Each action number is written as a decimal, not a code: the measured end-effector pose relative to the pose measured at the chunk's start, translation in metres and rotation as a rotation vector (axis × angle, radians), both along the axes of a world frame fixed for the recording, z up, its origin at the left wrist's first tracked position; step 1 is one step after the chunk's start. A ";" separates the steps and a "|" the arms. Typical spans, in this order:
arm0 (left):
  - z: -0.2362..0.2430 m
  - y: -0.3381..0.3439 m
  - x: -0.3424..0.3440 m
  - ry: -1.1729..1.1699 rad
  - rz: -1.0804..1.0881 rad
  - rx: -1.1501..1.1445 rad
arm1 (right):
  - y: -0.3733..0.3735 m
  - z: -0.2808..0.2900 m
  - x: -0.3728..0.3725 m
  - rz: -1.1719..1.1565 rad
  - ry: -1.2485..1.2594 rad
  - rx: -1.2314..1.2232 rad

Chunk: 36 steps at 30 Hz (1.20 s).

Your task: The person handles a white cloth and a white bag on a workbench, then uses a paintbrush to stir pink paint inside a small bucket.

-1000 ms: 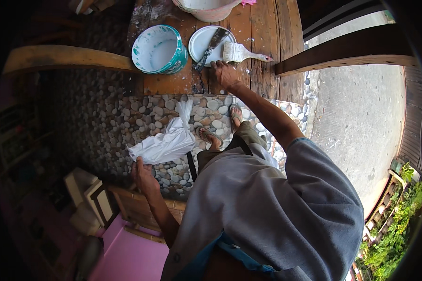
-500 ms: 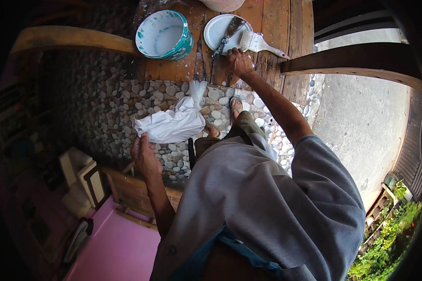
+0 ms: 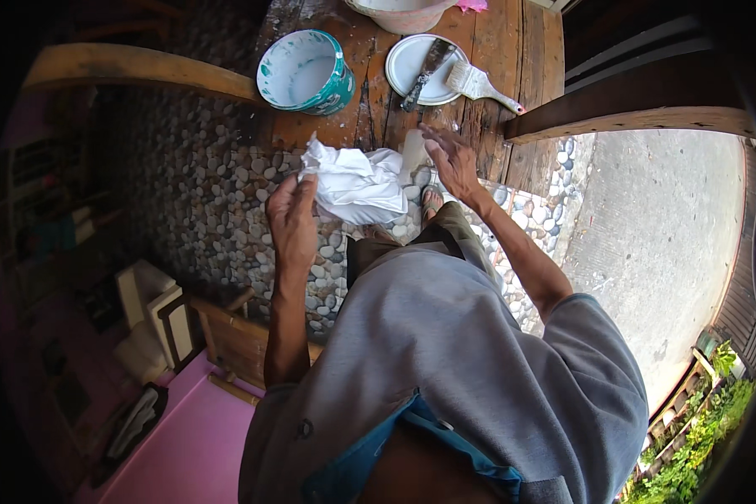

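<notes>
A crumpled white plastic bag [image 3: 357, 189] hangs in front of the table, bulging as if something is inside; its contents are hidden. My left hand [image 3: 294, 218] pinches the bag's upper left corner between thumb and fingers. The bag's translucent end [image 3: 413, 155] sticks up at its right side, close to my right hand [image 3: 454, 164]. That hand hovers by the table's near edge with fingers stretched out, and nothing shows in its grasp. Beyond it, a white-smeared paintbrush [image 3: 483, 86] rests partly on a round white lid [image 3: 401, 63], beside a smeared putty knife [image 3: 428, 76] lying across the lid.
A teal bucket [image 3: 336, 92] with white residue inside stands on the worn wooden table [image 3: 378, 126]. Farther back is a pale basin [image 3: 407, 18] beside something pink [image 3: 472, 5]. Wooden beams [image 3: 630, 113] flank the table. Pebble-patterned flooring [image 3: 210, 176] lies below, with a bamboo chair [image 3: 235, 336] behind at left.
My right hand has drawn back from the lid and brush toward the bag. My left hand has raised the bag and carried it right, nearer the table edge.
</notes>
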<state>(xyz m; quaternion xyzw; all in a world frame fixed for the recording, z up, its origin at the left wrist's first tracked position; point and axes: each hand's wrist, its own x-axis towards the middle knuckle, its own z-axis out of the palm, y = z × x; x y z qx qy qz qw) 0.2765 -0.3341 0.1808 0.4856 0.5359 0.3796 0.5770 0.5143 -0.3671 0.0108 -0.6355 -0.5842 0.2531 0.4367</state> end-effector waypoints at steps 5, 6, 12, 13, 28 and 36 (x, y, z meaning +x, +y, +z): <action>-0.007 0.014 0.044 -0.059 -0.165 0.097 | -0.024 0.048 -0.020 0.161 -0.108 0.120; -0.010 0.017 0.048 -0.041 -0.210 0.122 | -0.022 0.047 -0.023 0.123 -0.137 0.113; -0.009 0.043 0.084 0.115 -0.478 0.352 | -0.017 0.057 -0.020 -0.158 0.063 -0.025; -0.003 0.046 0.092 0.198 -0.562 0.362 | -0.017 0.047 -0.019 -0.238 0.109 -0.053; -0.083 0.055 0.097 0.125 -0.604 0.465 | -0.011 -0.010 -0.030 -0.432 0.135 -0.013; -0.114 0.053 0.080 0.116 -0.673 0.604 | -0.016 -0.002 -0.026 -0.344 0.492 -0.132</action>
